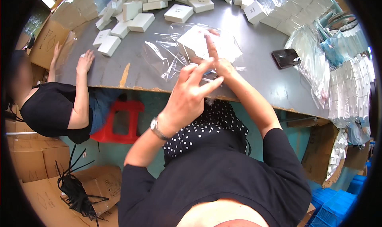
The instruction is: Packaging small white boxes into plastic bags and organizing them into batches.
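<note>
Over the grey bench (254,52), my right hand (221,64) grips a small white cardboard box (195,42) inside a clear plastic bag (167,54), index finger raised. My left hand (191,96) hovers beside it, fingers (207,87) spread open. A black phone (285,58) lies nearby.

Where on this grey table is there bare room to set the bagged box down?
Bare patches: between the right hand and the dark phone, and the near-edge strip left of the clear bag, toward the co-worker's hand. The table's far side is crowded with white boxes; the right edge is buried under clear sleeves.
</note>
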Demonstrator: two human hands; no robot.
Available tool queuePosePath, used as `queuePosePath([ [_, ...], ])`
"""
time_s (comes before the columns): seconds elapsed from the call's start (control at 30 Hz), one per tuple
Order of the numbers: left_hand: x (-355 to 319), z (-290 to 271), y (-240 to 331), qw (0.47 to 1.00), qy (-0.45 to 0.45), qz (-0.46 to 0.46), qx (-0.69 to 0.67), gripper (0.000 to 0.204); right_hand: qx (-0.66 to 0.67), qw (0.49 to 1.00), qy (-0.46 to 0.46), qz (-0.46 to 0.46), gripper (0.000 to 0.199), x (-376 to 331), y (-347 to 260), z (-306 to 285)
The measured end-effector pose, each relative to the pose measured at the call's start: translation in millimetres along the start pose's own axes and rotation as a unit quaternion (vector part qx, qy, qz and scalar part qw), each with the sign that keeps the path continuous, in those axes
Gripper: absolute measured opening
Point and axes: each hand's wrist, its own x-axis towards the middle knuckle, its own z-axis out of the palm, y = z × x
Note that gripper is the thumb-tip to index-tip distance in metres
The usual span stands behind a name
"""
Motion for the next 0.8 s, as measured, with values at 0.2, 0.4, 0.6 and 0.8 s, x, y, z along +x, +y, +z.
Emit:
queuePosePath([
  [0.2, -79.5, 40.1, -17.3, 0.963, 0.103, -0.235, 0.084, 0.039, 0.018, 0.997, 0.015, 0.068, 0.084, -4.7, -22.4, -5.8],
  [0.4, -84.1, 32.1, -45.8, 0.928, 0.174, -0.315, 0.099, 0.063, 0.033, 0.997, 0.047, 0.045, 0.088, -0.7, -14.2, -1.4],
  [0.6, -83.6, 16.5, -13.4, 0.994, 0.081, -0.073, 0.025, 0.073, 0.120, 0.986, 0.115, 0.027, 0.083, 13.5, -27.2, -9.5],
  [0.8, -99.9, -0.3, -5.1, 0.988, 0.056, -0.136, 0.045, 0.076, 0.035, 0.994, -0.021, 0.105, 0.088, 19.2, -26.3, -6.1],
])
